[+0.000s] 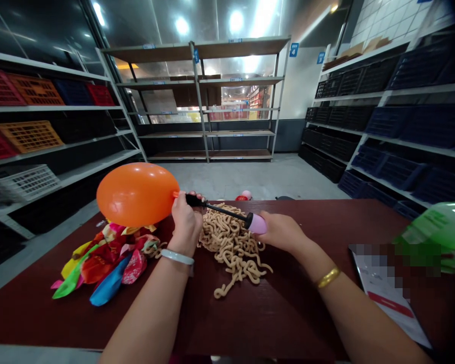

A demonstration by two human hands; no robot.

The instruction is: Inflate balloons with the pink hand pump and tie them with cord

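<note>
An inflated orange balloon (137, 194) sits on the nozzle end of a balloon pump (227, 211). My left hand (186, 215) is closed around the balloon's neck and the pump's black nozzle end. My right hand (282, 230) grips the pump's pink end, with the dark rod drawn out between the two hands. Below the rod lies a heap of tan, cord-like strands (235, 242). Under the orange balloon is a pile of limp balloons (102, 263) in red, yellow, green, blue and pink.
All this lies on a dark red-brown table (288, 303). At the right are a flat white sheet or tablet (389, 298) with a red band and a green plastic bag (440, 227). Shelves with crates (30, 136) stand left and right; a bare rack (202, 101) stands behind.
</note>
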